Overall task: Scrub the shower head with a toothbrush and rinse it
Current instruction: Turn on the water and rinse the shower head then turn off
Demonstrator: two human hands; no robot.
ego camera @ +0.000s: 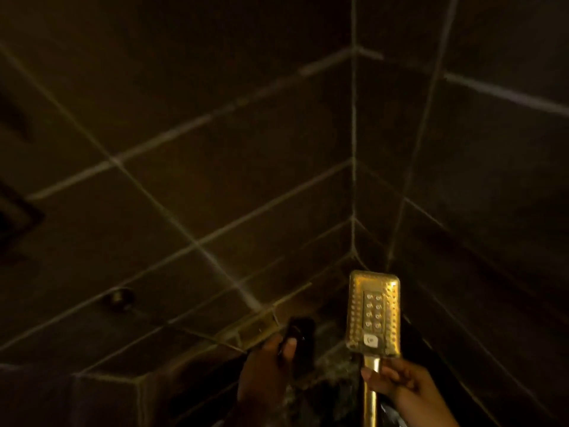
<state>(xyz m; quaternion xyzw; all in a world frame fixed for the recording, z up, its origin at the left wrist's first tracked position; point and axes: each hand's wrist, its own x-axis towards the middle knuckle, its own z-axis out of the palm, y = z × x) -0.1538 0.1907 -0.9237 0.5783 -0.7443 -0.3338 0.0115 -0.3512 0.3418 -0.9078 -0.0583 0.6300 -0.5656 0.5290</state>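
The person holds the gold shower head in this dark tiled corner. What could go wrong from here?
The right hand grips only the thin handle below the shower head, so scrubbing pressure may twist it loose.
The light is very dim, so dirt in the nozzles may be missed.
The left hand holds a blurred dark object that could drop.

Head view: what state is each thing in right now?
Gold rectangular metal shower head: upright, nozzle face toward camera.
Right hand: grips its handle below the head.
Left hand: holds a small dark object, too blurred to identify.
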